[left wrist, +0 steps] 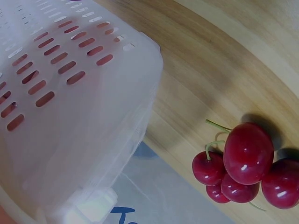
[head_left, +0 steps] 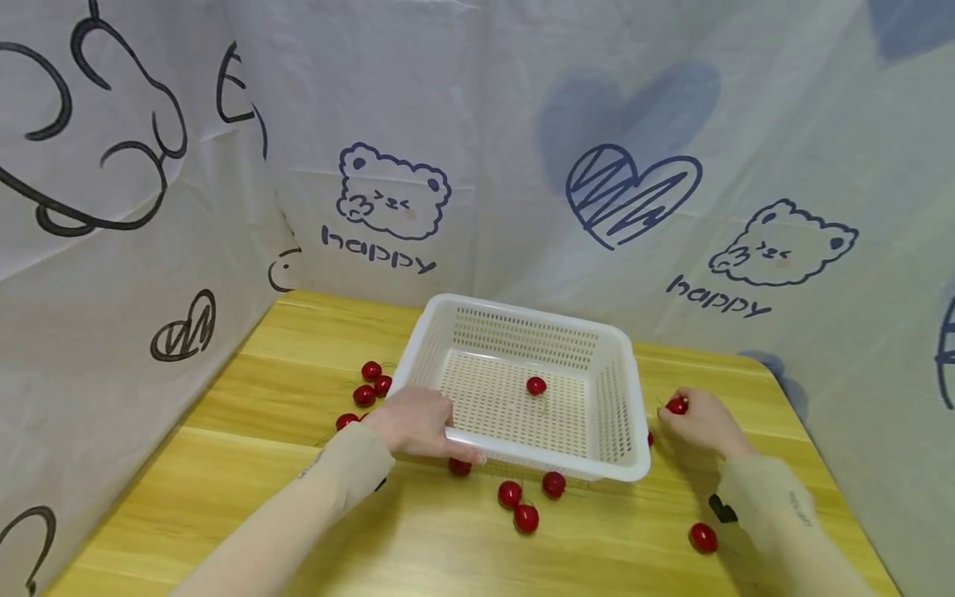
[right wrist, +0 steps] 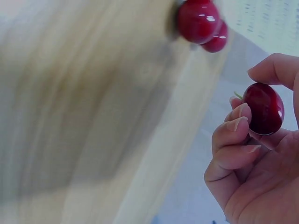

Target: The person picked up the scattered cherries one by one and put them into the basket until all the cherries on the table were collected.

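Observation:
A white plastic basket (head_left: 522, 332) with slotted walls stands on the table, holding one red cherry (head_left: 535, 385) on its floor. My left hand (head_left: 421, 421) grips the basket's near left rim, thumb along the front edge. Just right of the basket, my right hand (head_left: 705, 423) pinches a cherry (head_left: 676, 405) between thumb and fingers. In the right wrist view, that cherry (right wrist: 263, 108) shows a short green stem and sits above the table. Partly hidden by the basket's right side is another cherry (head_left: 651, 438).
Several cherries (head_left: 364, 395) lie left of the basket; the left wrist view shows a cluster (left wrist: 248, 153) close up. Others (head_left: 525, 518) lie along its front, and one (head_left: 703, 538) near the right forearm. A printed cloth (head_left: 507, 207) hangs behind the wooden table (head_left: 418, 539).

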`<state>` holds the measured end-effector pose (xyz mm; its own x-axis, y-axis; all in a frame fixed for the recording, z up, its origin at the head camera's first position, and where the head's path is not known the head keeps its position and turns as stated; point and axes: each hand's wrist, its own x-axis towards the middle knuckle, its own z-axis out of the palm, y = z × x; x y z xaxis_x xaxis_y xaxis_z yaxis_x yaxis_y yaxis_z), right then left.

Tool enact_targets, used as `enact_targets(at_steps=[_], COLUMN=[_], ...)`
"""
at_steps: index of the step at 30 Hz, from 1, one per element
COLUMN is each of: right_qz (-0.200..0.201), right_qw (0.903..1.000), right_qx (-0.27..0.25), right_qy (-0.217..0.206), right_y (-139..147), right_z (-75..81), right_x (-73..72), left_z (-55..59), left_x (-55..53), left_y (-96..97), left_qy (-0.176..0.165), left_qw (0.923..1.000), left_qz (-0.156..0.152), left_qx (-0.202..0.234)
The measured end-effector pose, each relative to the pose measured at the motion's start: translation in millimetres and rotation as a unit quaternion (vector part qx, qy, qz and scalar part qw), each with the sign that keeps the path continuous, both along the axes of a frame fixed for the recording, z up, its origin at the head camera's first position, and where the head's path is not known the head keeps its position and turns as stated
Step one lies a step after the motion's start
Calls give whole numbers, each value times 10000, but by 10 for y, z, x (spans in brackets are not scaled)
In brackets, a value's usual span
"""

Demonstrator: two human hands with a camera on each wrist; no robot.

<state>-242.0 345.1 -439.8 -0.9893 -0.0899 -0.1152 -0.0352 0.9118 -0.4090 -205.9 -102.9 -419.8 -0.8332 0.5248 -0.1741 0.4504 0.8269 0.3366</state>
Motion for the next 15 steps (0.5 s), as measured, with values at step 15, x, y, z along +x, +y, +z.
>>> enact_targets(at_steps=[15], right_qz=[159], right_qw=[9958], right_qx=[-118], right_qy=[894], right_y=[-224], right_z=[490], right_x=[-75], left_z=[24], left_x=[11], left_y=[0], left_qy=[29], left_qw=[9999], left_qz=[36], left_qx=[-93])
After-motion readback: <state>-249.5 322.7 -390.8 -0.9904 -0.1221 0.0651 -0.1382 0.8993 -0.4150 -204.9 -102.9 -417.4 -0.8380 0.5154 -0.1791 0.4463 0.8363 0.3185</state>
